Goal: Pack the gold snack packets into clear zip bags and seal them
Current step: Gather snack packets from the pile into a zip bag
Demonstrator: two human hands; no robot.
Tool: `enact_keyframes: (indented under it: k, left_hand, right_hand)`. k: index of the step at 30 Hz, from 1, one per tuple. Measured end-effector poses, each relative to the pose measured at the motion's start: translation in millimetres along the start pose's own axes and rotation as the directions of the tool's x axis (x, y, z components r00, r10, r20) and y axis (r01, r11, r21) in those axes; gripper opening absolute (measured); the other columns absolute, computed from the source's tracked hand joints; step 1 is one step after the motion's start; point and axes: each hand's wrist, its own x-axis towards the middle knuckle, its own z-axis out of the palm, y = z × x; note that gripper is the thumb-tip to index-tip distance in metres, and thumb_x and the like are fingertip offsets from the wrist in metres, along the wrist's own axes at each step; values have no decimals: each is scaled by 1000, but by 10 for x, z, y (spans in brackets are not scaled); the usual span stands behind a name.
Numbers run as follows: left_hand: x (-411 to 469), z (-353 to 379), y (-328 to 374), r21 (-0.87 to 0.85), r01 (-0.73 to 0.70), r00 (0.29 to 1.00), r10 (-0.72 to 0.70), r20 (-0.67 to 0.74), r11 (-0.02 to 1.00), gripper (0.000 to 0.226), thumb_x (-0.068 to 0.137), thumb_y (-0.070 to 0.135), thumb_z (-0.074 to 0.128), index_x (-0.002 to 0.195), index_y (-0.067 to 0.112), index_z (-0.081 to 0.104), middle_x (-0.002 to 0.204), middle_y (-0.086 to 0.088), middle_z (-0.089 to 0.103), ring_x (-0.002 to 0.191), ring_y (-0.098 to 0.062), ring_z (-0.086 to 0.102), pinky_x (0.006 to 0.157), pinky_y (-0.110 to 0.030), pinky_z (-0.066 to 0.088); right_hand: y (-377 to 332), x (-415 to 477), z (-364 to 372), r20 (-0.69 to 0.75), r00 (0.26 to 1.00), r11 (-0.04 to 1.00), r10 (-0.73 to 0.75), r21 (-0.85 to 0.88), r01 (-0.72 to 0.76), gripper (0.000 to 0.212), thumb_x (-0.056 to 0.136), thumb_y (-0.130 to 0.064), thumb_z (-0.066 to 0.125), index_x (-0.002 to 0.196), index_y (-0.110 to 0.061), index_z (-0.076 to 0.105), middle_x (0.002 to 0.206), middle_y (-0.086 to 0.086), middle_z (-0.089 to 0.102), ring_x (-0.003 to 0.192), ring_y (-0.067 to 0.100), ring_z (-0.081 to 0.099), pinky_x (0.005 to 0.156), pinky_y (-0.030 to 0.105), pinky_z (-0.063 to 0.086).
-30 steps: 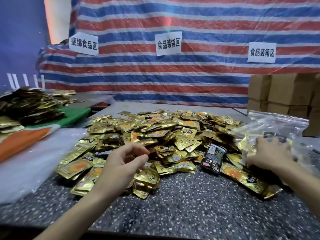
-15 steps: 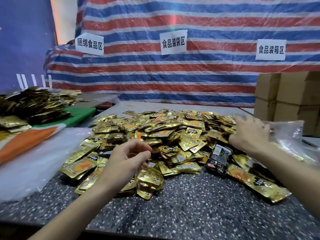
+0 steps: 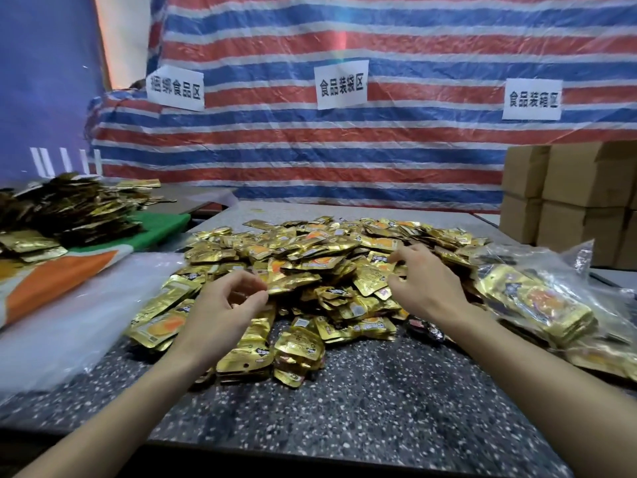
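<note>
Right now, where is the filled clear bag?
Head view: the clear zip bag lies far right, beside the gold packet pile, in front of the cardboard boxes.

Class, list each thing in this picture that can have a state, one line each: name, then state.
gold packets: loose, heaped on the table.
left hand: fingers loosely curled over the gold packets, holding nothing visible.
right hand: fingers spread, touching the gold packets.
clear zip bag: lying flat, part filled; seal unclear.
cardboard boxes: stacked, closed.
</note>
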Motion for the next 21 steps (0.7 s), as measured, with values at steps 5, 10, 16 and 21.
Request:
enact_keyframes:
  k: [5,10,16,21]
  left_hand:
    - [236,-598,-547,519,173,967,-44,-251,837,18,93,27,63,110,25,66,118,-1,66,108,-20,59,88,-36,47]
    - [242,-1097,-1021,771,491,862,-351,-365,405,39,92,41,53,122,16,56,132,-8,57,120,-30,53,92,-39,40]
    - [159,-1237,-998,672,546,837,-362,-410,501,26,84,27,73,65,9,70,68,-5,66,73,-26,62,78,-37,50]
    - [89,-989,-633,635,390,892,-104,-439,667,21,100,22,50,85,7,54,82,-16,65,79,-37,61,73,-45,50]
  right_hand:
    - [-2,-196,280,13,999,994,-29,109,28,27,93,-27,61,120,-25,60,131,-3,55,103,16,58,77,35,47]
    - [-53,-527,679,-135,987,972,-93,205,119,28,84,-10,70,111,-14,65,109,0,60,96,20,60,81,41,53]
    - [-8,-578,766,-172,968,951,-183,217,218,30,76,-3,73,101,-16,64,101,-1,59,88,20,61,75,45,55]
    - [-25,-595,727,-222,949,923,-223,264,279,26,77,2,73,96,-13,64,96,-1,60,86,20,61,72,42,54]
